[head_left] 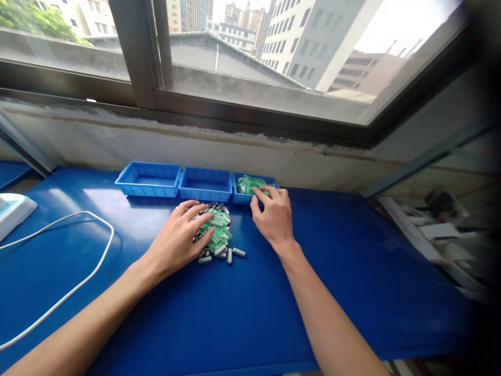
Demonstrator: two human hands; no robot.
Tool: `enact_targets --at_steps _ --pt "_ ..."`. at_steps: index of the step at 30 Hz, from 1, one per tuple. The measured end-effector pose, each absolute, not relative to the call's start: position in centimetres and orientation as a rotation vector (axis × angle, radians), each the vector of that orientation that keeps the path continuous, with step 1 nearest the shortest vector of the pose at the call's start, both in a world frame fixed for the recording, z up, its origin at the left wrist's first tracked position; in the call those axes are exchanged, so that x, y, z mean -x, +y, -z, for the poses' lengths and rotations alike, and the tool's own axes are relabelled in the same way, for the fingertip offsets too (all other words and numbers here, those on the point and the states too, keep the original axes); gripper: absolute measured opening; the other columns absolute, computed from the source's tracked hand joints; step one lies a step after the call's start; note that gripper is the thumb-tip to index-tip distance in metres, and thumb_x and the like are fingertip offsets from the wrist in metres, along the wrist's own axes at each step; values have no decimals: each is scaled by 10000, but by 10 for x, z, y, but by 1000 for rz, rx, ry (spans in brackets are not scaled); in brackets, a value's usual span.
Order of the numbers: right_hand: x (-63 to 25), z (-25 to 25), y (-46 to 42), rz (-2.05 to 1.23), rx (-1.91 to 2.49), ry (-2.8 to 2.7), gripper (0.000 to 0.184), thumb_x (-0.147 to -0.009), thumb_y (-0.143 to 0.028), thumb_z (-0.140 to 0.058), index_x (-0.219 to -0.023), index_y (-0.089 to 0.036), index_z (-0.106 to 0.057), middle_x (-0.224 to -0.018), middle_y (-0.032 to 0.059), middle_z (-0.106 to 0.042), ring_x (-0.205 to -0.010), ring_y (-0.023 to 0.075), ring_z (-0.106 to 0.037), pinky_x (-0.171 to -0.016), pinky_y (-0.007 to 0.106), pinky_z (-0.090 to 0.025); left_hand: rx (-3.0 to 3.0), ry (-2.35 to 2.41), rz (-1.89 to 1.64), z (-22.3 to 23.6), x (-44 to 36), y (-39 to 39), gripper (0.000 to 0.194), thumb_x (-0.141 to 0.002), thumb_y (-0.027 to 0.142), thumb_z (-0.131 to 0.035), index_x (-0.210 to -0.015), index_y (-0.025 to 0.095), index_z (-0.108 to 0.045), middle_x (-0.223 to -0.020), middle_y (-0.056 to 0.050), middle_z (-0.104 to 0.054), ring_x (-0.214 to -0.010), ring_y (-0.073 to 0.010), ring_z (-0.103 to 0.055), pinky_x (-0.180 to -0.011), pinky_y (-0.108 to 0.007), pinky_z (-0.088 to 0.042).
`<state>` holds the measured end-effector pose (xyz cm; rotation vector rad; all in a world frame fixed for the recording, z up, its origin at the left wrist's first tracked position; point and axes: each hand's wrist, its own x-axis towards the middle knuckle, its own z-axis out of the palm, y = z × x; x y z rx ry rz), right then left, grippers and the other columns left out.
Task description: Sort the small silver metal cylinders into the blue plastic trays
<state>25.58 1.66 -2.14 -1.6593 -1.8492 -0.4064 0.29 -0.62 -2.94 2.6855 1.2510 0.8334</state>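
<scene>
A pile of small green pieces in clear wrapping [219,228], mixed with little grey and black blocks [229,256], lies on the blue table [250,308]. My left hand [178,232] rests over the pile's left side, fingers spread, with no held object visible. At the right-hand blue bin [241,199], my right hand [274,213] reaches over the front rim. Its thumb and fingers are apart, and the fingertips are at the green pieces [247,184] inside; nothing shows in its grasp. The hand covers part of that bin.
Two more blue bins, the left one [151,191] and the middle one [205,195], stand in the same row by the wall. A white cable [105,250] loops across the left side, near a white device [15,211]. A window frame [258,112] rises behind.
</scene>
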Motion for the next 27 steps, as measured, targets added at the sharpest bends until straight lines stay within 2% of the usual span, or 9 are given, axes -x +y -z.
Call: enact_targets --at_steps 5,10,14,21,24,27 --pt "-246 13 8 391 1682 -1799 335 -948 -337 -516 -1181 -201 -715 -1236 105 -674 -1112 333 -490 -936 507 -433 -2697 1249 -778 27 -1 -5 416 -934 374 -564 -1314 215 -620 -1363 -100 -613 -1330 -341 -425 -1083 -568 -430" --pt "-237 0 -5 58 1312 -2038 312 -907 -226 -560 -1191 -213 -689 -1127 89 -705 -1069 278 -569 -993 458 -457 -2667 1206 -786 29 1 -3 394 -936 388 -573 -1276 201 -641 -1257 -90 -689 -1369 -347 -409 -1074 -564 -433" --pt "-223 2 -12 -243 1120 -2285 492 -837 -127 -573 -1311 -252 -610 -1265 65 -658 -1143 266 -554 -1015 456 -464 -2683 1145 -808 31 4 1 349 -939 370 -591 -1245 213 -652 -1196 -98 -717 -1359 -333 -449 -1040 -525 -451" --pt "-218 14 -9 -405 1048 -2309 686 -747 3 -504 -1379 -256 -557 -1335 57 -631 -1200 246 -546 -1058 451 -459 -2827 1122 -791 33 2 3 279 -990 263 -501 -1219 198 -646 -1191 -104 -716 -1299 -324 -513 -969 -485 -472" --pt "-221 17 -5 -440 1016 -2297 649 -780 23 -470 -1359 -247 -579 -1312 56 -651 -1198 227 -569 -1059 432 -466 -2816 1128 -770 33 1 2 287 -999 280 -479 -1213 186 -647 -1195 -104 -714 -1289 -326 -513 -972 -492 -475" --pt "-223 21 -1 -419 1006 -2236 474 -879 -38 -477 -1268 -247 -651 -1211 58 -706 -1129 221 -620 -1005 418 -509 -2778 1116 -750 30 1 1 361 -993 346 -491 -1297 185 -601 -1270 -111 -678 -1322 -330 -475 -1010 -514 -461"
